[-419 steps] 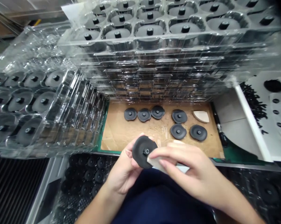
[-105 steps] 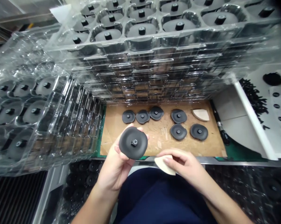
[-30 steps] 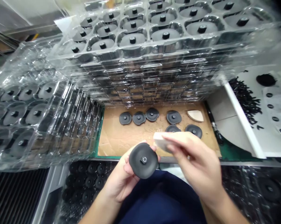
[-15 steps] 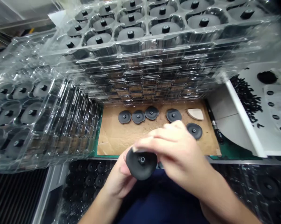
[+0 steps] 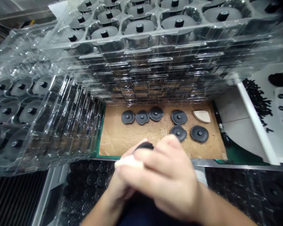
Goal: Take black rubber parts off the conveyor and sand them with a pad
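Note:
My left hand (image 5: 116,186) is closed around a black rubber-like disc (image 5: 145,145), of which only the upper edge shows. My right hand (image 5: 166,177) lies across the disc, fingers pinched on a small cream-coloured pad (image 5: 129,161) pressed near its edge. Both hands are slightly smeared by motion and hide most of the disc. Beyond them, several similar black discs, each with a small hub in the middle, lie on a cardboard sheet (image 5: 118,141). The nearest to my right hand is one disc (image 5: 178,133) just past the knuckles.
Stacked clear plastic trays (image 5: 141,47) full of discs rise behind the cardboard, and another tray stack (image 5: 38,119) stands on the left. A cream wedge (image 5: 202,116) and a dark pen-like tool (image 5: 222,128) lie at right, beside a white bin wall (image 5: 259,125) and small black parts (image 5: 256,97).
The disc has tipped so its hub face no longer shows. My right hand has come down and left over it, and the cream pad now shows more. Another disc on the cardboard has become visible.

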### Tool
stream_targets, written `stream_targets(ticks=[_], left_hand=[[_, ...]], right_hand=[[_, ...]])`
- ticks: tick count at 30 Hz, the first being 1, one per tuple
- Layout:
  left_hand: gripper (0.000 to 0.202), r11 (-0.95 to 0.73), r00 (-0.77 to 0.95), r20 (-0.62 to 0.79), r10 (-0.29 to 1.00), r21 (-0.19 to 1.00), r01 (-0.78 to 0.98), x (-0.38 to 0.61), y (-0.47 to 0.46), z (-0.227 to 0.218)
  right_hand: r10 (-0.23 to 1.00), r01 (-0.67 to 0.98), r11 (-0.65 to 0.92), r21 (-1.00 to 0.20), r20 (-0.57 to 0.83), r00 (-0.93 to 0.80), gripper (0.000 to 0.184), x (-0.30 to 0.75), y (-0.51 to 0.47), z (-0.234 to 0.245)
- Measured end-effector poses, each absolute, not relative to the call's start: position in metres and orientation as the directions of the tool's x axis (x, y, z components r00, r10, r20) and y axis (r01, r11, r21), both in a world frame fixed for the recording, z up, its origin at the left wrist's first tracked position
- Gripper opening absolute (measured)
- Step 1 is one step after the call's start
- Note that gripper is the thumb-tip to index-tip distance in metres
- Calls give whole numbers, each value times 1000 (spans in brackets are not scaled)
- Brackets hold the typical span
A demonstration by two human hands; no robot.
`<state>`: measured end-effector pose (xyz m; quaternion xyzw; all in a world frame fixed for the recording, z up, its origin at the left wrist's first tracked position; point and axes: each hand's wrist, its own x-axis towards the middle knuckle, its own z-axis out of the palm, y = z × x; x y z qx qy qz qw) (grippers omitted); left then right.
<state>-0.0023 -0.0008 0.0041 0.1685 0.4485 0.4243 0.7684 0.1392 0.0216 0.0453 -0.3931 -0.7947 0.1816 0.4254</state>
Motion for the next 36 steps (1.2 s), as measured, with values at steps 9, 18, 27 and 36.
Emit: stream_targets(ticks=[9, 18, 27, 36], left_hand=[[61, 500, 169, -530, 831, 577, -646, -17, -1, -9], [60, 512, 199, -523, 829, 566, -646, -16, 1, -6], [53, 553, 216, -557, 802, 554, -623, -16, -6, -8], [50, 535, 306, -468, 829, 504, -678, -24, -4, -7]], right_hand=[[981, 577, 149, -803, 45, -190, 17, 146, 5, -60], [976, 436, 170, -884, 211, 47, 22, 130, 15, 15], [936, 457, 303, -836, 170, -309, 26, 106, 18, 41], [911, 412, 159, -897, -28, -411, 20, 143, 6, 54]])
